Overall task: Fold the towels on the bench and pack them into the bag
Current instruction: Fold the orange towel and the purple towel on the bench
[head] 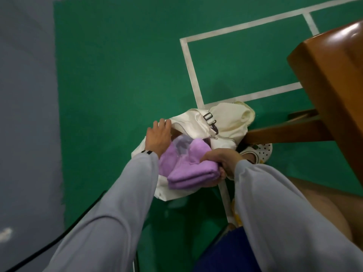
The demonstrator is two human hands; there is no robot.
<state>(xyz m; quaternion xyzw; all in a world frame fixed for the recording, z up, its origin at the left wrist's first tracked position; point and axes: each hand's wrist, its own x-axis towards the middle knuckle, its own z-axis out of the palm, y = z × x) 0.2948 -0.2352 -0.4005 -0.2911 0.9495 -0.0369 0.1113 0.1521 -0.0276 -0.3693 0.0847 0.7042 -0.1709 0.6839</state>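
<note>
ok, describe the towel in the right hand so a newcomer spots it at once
On the green court floor, beside the wooden bench, lies an open cream bag. Over its mouth the right hand grips a lilac towel, neatly folded, unlike the rumpled purple cloth behind it.

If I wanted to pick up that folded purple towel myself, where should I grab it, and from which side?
Probably at its right end, coming from the right, as the right hand does now. That grip clamps the purple towel from above and below, so all the folded layers stay stacked. It also leaves the other end free to go into the bag, where the left hand rests at the opening.
</note>
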